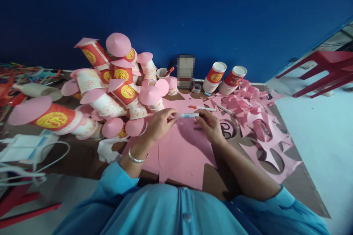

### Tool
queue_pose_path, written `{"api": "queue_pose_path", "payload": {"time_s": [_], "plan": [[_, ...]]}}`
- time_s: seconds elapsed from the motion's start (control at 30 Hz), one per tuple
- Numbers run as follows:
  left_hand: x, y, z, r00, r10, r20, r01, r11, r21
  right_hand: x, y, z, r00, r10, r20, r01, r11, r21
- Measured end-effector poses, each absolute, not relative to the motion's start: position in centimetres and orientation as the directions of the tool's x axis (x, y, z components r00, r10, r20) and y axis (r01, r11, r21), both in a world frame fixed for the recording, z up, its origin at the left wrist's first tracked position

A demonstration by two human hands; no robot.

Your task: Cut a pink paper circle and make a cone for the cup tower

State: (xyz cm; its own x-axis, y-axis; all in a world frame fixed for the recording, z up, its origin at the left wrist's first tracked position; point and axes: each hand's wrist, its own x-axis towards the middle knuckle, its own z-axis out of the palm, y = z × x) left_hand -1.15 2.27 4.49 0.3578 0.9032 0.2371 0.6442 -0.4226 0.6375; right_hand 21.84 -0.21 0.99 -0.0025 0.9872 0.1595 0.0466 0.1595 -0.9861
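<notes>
Between my two hands is a glue stick [188, 116], a white tube with a blue label, held level above the pink paper [182, 150]. My left hand [161, 124] is closed, its fingertips pinching the tube's left end. The right end sits in the closed fingers of my right hand [211, 125]. Whether the cap is on cannot be made out. An orange-tipped white marker [202, 108] lies just beyond my right hand. Scissors [227, 129] with dark handles rest to the right of that hand, partly seen.
Paper cups with pink cone tops [125, 90] crowd the left side. Two stacks of red and white cups [215, 77] stand by the blue wall. Pink paper scraps [253, 110] cover the right, near a red stool [325, 66]. White cables [35, 161] hang at left.
</notes>
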Motion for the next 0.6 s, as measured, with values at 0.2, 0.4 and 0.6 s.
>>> {"api": "queue_pose_path", "payload": {"time_s": [0.2,0.4,0.6], "plan": [[-1.0,1.8,3.8,0.390,0.872,0.296,0.614,-0.486,0.623,21.8,-0.3,1.1,-0.045,0.995,0.091,0.033,0.093,-0.995],[-1.1,1.3,2.9,0.364,0.859,0.361,0.623,-0.512,0.591,21.6,-0.1,0.8,-0.078,0.997,-0.001,-0.034,-0.003,-0.999],[-1.8,0.9,2.8,0.326,0.931,0.163,0.753,-0.359,0.551,22.9,0.7,0.4,0.043,0.972,0.230,0.338,0.202,-0.919]]}}
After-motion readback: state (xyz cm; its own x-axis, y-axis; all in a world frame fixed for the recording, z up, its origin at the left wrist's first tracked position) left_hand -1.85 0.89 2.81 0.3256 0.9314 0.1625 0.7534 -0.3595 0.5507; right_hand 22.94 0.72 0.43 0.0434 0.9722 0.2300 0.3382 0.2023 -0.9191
